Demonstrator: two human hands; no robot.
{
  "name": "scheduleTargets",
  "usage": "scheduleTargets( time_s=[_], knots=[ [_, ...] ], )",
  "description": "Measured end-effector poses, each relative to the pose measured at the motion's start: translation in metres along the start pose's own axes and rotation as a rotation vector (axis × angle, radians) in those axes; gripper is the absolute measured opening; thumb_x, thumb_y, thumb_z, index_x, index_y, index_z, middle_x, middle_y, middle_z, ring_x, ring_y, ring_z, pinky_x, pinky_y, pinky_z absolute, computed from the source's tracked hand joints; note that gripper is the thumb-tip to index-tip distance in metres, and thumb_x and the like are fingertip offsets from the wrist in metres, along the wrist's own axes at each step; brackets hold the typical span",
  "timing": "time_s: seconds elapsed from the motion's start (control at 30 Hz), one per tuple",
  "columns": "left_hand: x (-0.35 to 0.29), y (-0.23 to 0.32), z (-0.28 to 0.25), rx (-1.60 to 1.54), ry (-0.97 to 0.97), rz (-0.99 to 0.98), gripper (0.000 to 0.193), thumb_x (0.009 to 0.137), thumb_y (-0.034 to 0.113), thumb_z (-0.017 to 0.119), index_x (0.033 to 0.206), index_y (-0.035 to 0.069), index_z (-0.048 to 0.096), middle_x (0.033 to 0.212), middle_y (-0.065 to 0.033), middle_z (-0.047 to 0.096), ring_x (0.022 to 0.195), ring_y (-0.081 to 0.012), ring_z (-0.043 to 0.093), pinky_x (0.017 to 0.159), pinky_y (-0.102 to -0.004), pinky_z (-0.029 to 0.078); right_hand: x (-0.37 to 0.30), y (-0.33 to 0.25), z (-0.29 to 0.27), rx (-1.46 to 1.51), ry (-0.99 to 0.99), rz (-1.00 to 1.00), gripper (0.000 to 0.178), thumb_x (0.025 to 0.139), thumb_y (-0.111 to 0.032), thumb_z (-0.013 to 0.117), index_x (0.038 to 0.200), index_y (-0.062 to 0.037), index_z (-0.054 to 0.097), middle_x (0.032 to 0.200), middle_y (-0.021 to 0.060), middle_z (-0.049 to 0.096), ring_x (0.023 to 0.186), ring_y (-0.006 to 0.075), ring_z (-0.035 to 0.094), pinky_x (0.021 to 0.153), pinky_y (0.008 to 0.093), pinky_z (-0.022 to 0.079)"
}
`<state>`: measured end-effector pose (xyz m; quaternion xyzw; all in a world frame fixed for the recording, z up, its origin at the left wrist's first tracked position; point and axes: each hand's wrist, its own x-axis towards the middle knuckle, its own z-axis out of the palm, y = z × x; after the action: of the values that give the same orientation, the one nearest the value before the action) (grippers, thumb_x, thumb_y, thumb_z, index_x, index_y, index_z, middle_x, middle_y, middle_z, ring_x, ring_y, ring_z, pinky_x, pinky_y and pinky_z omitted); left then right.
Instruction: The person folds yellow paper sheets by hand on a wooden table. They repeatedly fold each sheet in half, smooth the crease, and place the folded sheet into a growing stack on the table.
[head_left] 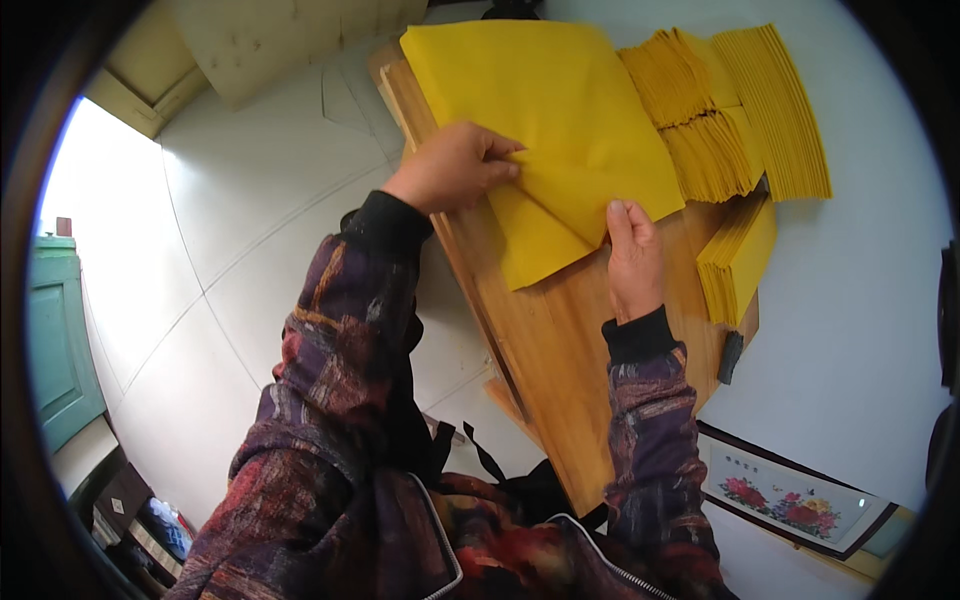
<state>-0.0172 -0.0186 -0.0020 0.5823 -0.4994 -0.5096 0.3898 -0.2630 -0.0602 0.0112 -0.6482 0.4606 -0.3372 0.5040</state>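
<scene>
A large stack of yellow paper sheets [530,80] lies at the far end of a wooden table [560,370]. My left hand [455,165] pinches the edge of the top yellow sheet [575,195], its thumb and fingers closed. At the near right corner my right hand [635,255] grips the same sheet between thumb and fingers. Between the hands the sheet is lifted and bent, with a dark gap beneath its near edge. Both forearms wear dark patterned sleeves with black cuffs.
Folded yellow paper bundles [715,150] stand in piles right of the stack, against the white wall [850,300]. A smaller folded bundle [735,260] rests nearer on the table. A framed flower picture [790,495] is at lower right. A green cabinet door [65,340] stands far left.
</scene>
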Motion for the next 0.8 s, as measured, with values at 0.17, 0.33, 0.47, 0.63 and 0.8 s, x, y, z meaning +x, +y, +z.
scheduleTargets(
  time_s=[0.17,0.33,0.47,0.63,0.8],
  knots=[
    [-0.001,0.006,0.000,-0.030,0.006,-0.016,0.032,0.091,0.012,0.062,0.121,0.002,0.063,0.073,-0.0011,0.062,0.044,-0.0069,0.045,0.041,-0.0249,0.042,-0.008,0.005,-0.009,0.045,-0.034,0.016,0.019,0.098,-0.018,0.056,0.104,-0.0008,0.059,0.100,-0.0017,0.060,0.093,0.0055,0.051,0.087,0.0200,0.039],
    [-0.003,0.009,0.003,-0.051,0.024,-0.019,0.030,0.091,0.011,0.061,0.119,0.002,0.064,0.073,-0.0015,0.061,0.046,-0.0075,0.045,0.046,-0.0240,0.042,-0.003,0.021,-0.001,0.096,-0.039,-0.059,0.012,0.092,-0.010,0.062,0.097,0.0004,0.059,0.117,0.0060,0.058,0.093,0.0084,0.054,0.081,0.0231,0.045],
    [-0.002,0.007,0.003,-0.056,0.029,-0.007,0.030,0.088,0.011,0.062,0.116,0.001,0.065,0.073,-0.0044,0.063,0.045,-0.0099,0.048,0.047,-0.0259,0.044,-0.010,0.017,-0.001,-0.030,0.155,-0.187,0.011,0.090,-0.007,0.063,0.098,0.0001,0.060,0.118,0.0094,0.058,0.093,0.0129,0.057,0.080,0.0244,0.046],
    [-0.001,0.004,0.000,-0.054,0.018,-0.012,0.030,0.088,0.011,0.061,0.115,0.001,0.065,0.073,-0.0037,0.063,0.046,-0.0098,0.049,0.048,-0.0254,0.045,-0.041,-0.015,-0.009,-0.679,0.095,-0.421,0.023,0.080,-0.003,0.066,0.102,-0.0035,0.061,0.105,0.0123,0.057,0.090,0.0304,0.058,0.079,0.0345,0.049],
    [-0.001,0.006,0.002,-0.080,0.008,-0.029,0.027,0.092,0.009,0.058,0.118,0.003,0.065,0.070,0.0007,0.060,0.044,-0.0051,0.046,0.043,-0.0219,0.041,-0.052,-0.021,0.009,-1.010,-0.221,-0.603,0.030,0.074,-0.005,0.070,0.102,-0.0067,0.061,0.108,0.0065,0.056,0.102,0.0284,0.053,0.083,0.0381,0.048]
  ],
)
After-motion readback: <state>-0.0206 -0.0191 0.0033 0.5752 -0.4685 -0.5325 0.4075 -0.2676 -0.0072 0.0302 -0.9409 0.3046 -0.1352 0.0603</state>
